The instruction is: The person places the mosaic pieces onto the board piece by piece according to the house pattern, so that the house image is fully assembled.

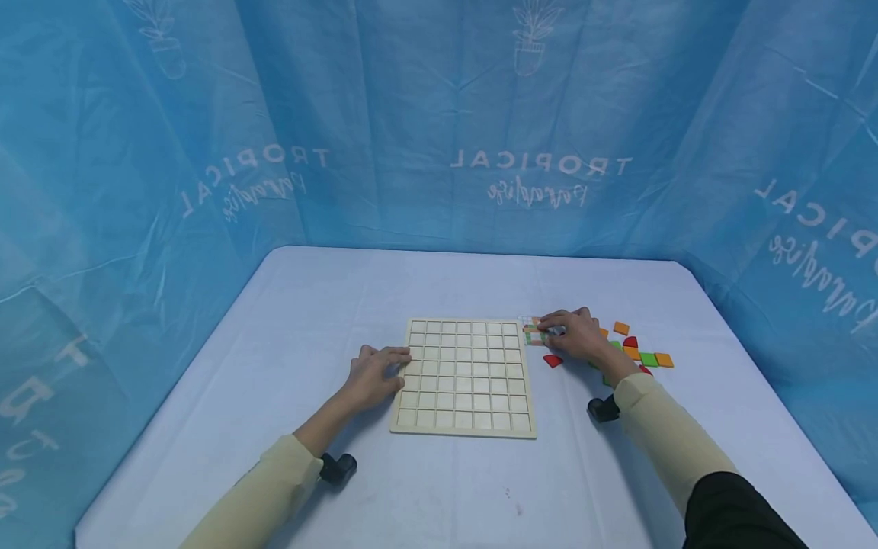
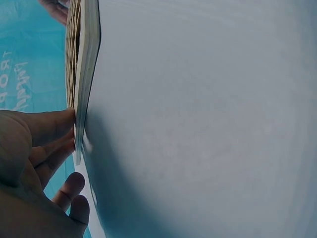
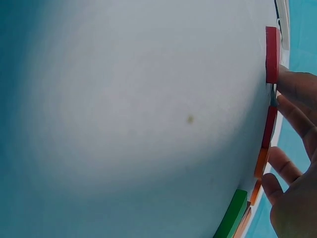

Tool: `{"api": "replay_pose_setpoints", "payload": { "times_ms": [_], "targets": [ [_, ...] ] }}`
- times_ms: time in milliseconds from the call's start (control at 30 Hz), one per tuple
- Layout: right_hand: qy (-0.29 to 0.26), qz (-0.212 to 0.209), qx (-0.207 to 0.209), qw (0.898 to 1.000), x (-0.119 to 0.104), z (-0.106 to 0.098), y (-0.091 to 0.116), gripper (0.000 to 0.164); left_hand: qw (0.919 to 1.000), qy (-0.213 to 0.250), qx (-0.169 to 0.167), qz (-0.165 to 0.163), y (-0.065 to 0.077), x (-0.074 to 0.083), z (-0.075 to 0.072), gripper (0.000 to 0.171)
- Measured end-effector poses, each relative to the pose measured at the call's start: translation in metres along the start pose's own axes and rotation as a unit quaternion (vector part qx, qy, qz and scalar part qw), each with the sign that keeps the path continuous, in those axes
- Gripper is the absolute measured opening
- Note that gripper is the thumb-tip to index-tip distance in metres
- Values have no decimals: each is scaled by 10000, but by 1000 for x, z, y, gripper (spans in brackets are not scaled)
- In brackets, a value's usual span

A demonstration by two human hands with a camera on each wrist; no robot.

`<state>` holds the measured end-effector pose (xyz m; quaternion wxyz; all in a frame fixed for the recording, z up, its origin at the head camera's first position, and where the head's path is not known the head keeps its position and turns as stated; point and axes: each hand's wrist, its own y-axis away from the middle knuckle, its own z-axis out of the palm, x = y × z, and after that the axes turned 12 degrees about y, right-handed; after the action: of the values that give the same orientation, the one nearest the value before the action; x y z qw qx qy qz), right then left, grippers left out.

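A pale wooden grid board (image 1: 463, 378) lies flat on the table. My left hand (image 1: 373, 375) is at its left edge, index fingertip on the rim and thumb lower along the same edge. In the left wrist view, the thumb (image 2: 52, 126) meets the side of the board (image 2: 89, 59). By the board's upper right corner is a small card (image 1: 531, 334) printed with a coloured pattern. My right hand (image 1: 576, 334) rests its fingertips on this card, thumb and forefinger spread apart, covering part of it. A red curved piece (image 1: 552, 360) lies just below that hand.
Loose red, green and orange pieces lie right of the right hand, among them an orange square (image 1: 621, 328) and a green square (image 1: 648, 359). My right forearm hides some. The white-covered table (image 1: 329, 290) is backed by blue printed curtains (image 1: 411, 91).
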<state>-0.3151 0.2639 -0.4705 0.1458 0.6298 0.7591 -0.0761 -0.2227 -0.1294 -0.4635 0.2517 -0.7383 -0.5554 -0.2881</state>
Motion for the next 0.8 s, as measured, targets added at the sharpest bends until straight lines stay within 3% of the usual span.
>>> {"api": "replay_pose_setpoints", "payload": {
  "times_ms": [233,467,700,800],
  "targets": [
    [23,-19,135,9999,-2,-6,5,34,10000,-22,-84,22,-4,-5,-2,47],
    [-136,-299,645,9974,-1,-24,20,36,9993,49,-339,132,-7,-9,-9,52],
    [-253,-465,1038,9932,2,-37,46,38,9984,158,-501,195,-10,-12,-13,52],
    [-329,-273,983,9942,7,-38,61,41,9982,131,-521,257,-10,-12,-12,52]
  ]
}}
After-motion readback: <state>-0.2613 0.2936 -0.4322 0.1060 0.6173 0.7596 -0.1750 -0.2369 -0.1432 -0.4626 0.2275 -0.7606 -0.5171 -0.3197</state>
